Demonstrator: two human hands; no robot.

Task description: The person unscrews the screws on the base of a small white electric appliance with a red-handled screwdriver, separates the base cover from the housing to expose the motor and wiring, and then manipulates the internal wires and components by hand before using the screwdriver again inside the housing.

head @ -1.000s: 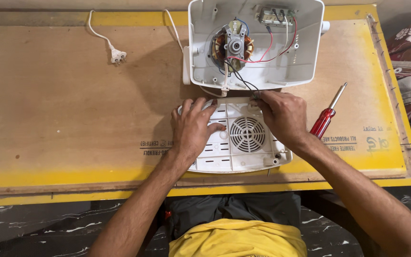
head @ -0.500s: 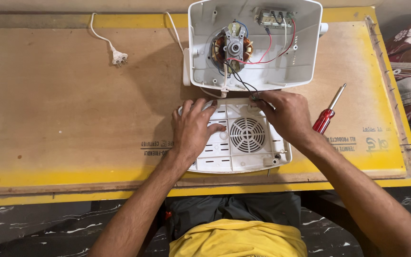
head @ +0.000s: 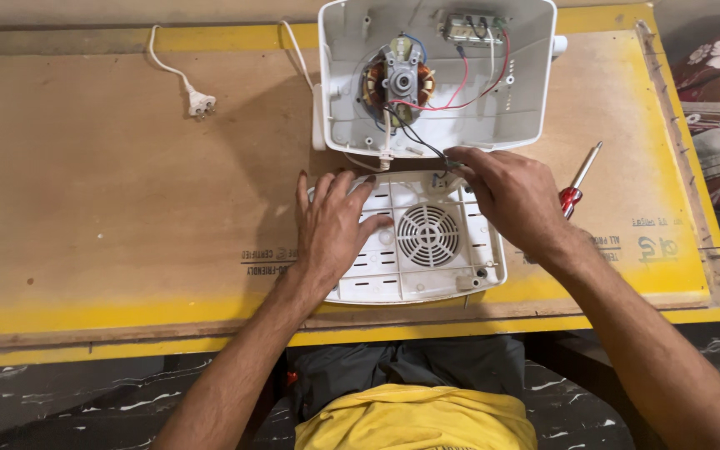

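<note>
A home repair bench (head: 110, 217) (plywood, screwdriver (head: 578, 179), opened appliance (head: 435, 75)).

My surface (head: 110, 208) is a brown board with a yellow border. On it, right before me, lies the white vented cover (head: 427, 250). Just beyond, touching it, sits the open white housing (head: 518, 100) with its motor showing. A red-handled screwdriver (head: 578, 179) lies to the right, and a white plug (head: 200, 102) on its cord lies far left.

Left hand (head: 335, 229) flat on white vented base cover (head: 427, 250); right hand (head: 514, 200) at its top edge, seemingly pinching wires (head: 418, 137) from open motor housing (head: 435, 75). Red screwdriver (head: 578, 183) beside on surface (head: 127, 192).
</note>
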